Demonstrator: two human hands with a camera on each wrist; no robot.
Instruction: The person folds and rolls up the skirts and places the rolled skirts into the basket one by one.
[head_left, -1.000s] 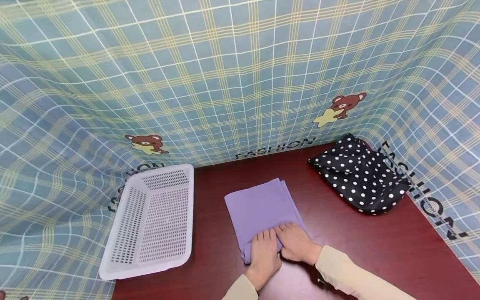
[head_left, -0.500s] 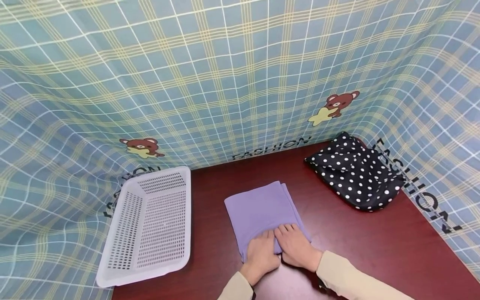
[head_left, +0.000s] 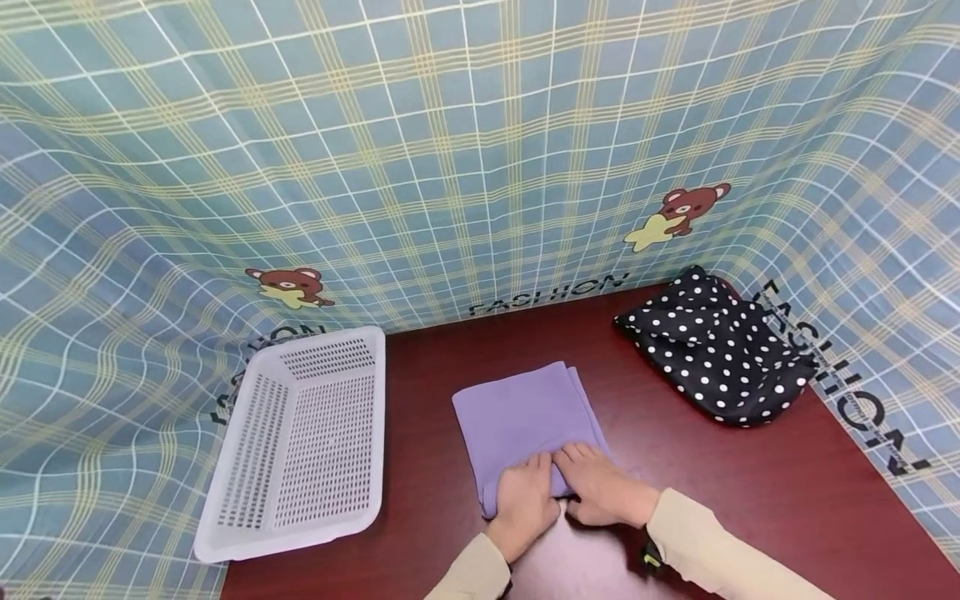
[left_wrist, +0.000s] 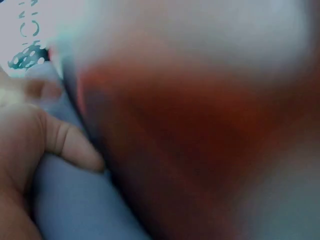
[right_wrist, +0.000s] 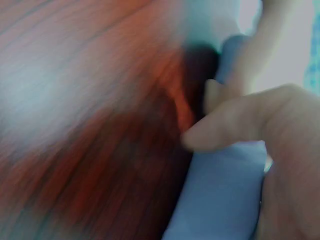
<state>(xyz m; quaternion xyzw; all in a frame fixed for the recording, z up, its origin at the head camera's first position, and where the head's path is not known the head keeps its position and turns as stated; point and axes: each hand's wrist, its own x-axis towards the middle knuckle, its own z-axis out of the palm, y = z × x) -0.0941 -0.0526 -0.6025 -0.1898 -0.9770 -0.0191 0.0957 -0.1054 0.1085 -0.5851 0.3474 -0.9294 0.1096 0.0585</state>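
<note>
A folded purple cloth (head_left: 521, 417) lies on the dark red table, with its layers showing along the right side. My left hand (head_left: 522, 502) grips its near edge left of the middle, fingers over the top. In the left wrist view the left thumb (left_wrist: 75, 148) bends against the edge of the cloth (left_wrist: 80, 200). Close beside it, my right hand (head_left: 600, 486) holds the same edge, its fingertips almost meeting the left ones. The right wrist view shows the right thumb (right_wrist: 215, 130) at the cloth's front edge (right_wrist: 215, 195). The fingertips are partly hidden there.
A white perforated plastic basket (head_left: 378, 433) stands on the left of the table (head_left: 420, 467). At the back right lies a crumpled black cloth with white polka dots (head_left: 720, 358). Blue plaid curtain fabric (head_left: 480, 167) with bear prints walls the table at the back and sides.
The left fingers, flatter on the cloth a second ago, are now more bent over its near edge. That edge looks smoother at the left corner. Basket and dotted cloth stay put.
</note>
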